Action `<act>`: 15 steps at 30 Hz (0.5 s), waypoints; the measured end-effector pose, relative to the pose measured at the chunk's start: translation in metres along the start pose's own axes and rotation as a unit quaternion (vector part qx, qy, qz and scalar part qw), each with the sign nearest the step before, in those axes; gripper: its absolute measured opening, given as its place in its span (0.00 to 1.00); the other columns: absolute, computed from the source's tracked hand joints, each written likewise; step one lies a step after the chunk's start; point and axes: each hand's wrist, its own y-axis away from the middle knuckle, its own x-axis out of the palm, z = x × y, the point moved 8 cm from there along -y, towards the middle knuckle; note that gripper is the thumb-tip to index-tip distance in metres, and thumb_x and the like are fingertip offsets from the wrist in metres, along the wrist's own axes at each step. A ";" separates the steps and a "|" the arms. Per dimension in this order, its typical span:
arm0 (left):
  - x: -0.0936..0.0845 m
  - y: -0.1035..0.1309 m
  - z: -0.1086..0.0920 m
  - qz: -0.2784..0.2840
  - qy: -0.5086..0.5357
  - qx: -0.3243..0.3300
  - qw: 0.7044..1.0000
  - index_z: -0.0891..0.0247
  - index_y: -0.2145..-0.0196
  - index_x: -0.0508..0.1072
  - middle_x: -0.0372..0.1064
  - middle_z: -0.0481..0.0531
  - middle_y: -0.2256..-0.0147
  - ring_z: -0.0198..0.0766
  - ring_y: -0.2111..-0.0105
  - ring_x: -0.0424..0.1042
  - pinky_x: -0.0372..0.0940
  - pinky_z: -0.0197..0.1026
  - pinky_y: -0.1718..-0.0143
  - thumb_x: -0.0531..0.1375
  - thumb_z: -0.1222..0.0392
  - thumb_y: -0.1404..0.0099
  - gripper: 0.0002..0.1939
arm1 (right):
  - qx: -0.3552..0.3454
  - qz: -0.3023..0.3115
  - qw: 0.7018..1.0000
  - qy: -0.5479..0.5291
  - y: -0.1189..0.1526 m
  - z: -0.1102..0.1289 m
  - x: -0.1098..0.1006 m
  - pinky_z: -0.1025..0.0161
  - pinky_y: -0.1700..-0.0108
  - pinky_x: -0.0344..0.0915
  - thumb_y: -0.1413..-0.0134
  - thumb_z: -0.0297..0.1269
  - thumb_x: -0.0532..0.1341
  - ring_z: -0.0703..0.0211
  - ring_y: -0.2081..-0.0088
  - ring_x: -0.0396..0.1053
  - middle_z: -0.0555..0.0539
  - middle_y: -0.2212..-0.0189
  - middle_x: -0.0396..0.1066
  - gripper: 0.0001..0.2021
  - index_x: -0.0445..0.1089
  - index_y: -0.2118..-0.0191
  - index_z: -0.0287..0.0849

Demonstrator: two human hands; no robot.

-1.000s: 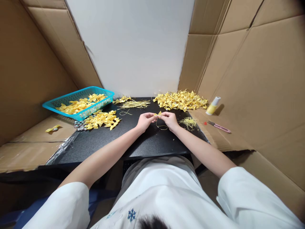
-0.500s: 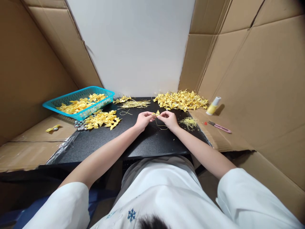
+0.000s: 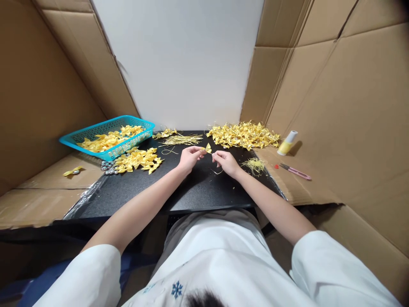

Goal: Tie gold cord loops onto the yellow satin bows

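My left hand (image 3: 191, 157) pinches a yellow ribbon bow (image 3: 208, 148) between thumb and fingers, above the middle of the black table (image 3: 191, 192). Just to its right, my right hand (image 3: 225, 161) is closed with the fingertips pressed together on a thin yellow cord (image 3: 218, 172), whose end hangs below the fingers. A small gap lies between the bow and my right fingertips. Beyond my hands is a bundle of cut yellow cords (image 3: 182, 140).
A blue-green basket (image 3: 68, 140) holds yellow bows. More bows (image 3: 139, 160) lie before it beside silvery beads (image 3: 109, 167). A large bow pile (image 3: 244, 135), cord scraps (image 3: 254, 165), a thread spool (image 3: 286, 143) and pink-handled snippers (image 3: 297, 172) are at right. Cardboard walls (image 3: 351, 106) flank the table.
My right hand has come slightly away from the bow, leaving a gap. My left hand keeps the bow, which now shows more fully. The hanging cord loop has become a short tail.
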 end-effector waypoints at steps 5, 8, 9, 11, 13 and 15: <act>-0.001 0.001 0.000 0.008 -0.058 0.006 0.998 0.66 0.77 0.77 0.74 0.51 0.78 0.31 0.79 0.66 0.60 0.35 0.74 0.70 0.60 0.59 0.10 | -0.067 -0.011 0.995 0.074 0.009 0.025 -0.008 0.63 0.73 0.52 0.50 0.56 0.58 0.66 0.79 0.53 0.54 0.84 0.57 0.21 0.65 0.80 0.43; 0.003 0.001 0.002 0.038 -0.096 0.019 0.994 0.66 0.78 0.77 0.74 0.52 0.78 0.32 0.79 0.67 0.62 0.36 0.73 0.71 0.59 0.60 0.11 | -0.088 -0.041 0.992 0.075 0.010 0.031 -0.017 0.63 0.72 0.52 0.49 0.56 0.58 0.65 0.78 0.53 0.52 0.82 0.60 0.21 0.67 0.79 0.44; 0.005 0.001 0.004 0.050 -0.109 0.021 0.993 0.66 0.78 0.77 0.74 0.52 0.78 0.33 0.79 0.67 0.62 0.37 0.73 0.71 0.58 0.59 0.11 | -0.092 -0.058 0.991 0.076 0.010 0.032 -0.022 0.63 0.72 0.53 0.49 0.56 0.58 0.64 0.77 0.53 0.52 0.82 0.61 0.21 0.67 0.79 0.44; 0.008 0.001 0.008 0.072 -0.127 0.016 0.989 0.66 0.78 0.77 0.75 0.52 0.78 0.33 0.79 0.68 0.63 0.37 0.73 0.71 0.58 0.58 0.10 | -0.100 -0.088 0.989 0.071 0.009 0.033 -0.031 0.62 0.71 0.55 0.49 0.56 0.59 0.63 0.76 0.56 0.51 0.80 0.63 0.20 0.67 0.79 0.44; 0.011 0.001 0.011 0.088 -0.134 0.002 0.987 0.66 0.79 0.77 0.74 0.52 0.78 0.32 0.79 0.68 0.62 0.36 0.73 0.69 0.60 0.58 0.08 | -0.106 -0.109 0.987 0.059 0.008 0.034 -0.039 0.62 0.69 0.57 0.50 0.55 0.59 0.61 0.74 0.58 0.50 0.79 0.65 0.19 0.68 0.78 0.44; 0.013 0.002 0.014 0.104 -0.139 -0.020 0.985 0.66 0.80 0.77 0.74 0.52 0.79 0.32 0.80 0.68 0.61 0.35 0.74 0.68 0.63 0.57 0.06 | -0.114 -0.128 0.984 0.054 0.009 0.035 -0.046 0.61 0.68 0.58 0.49 0.54 0.60 0.61 0.74 0.59 0.50 0.78 0.65 0.18 0.67 0.78 0.44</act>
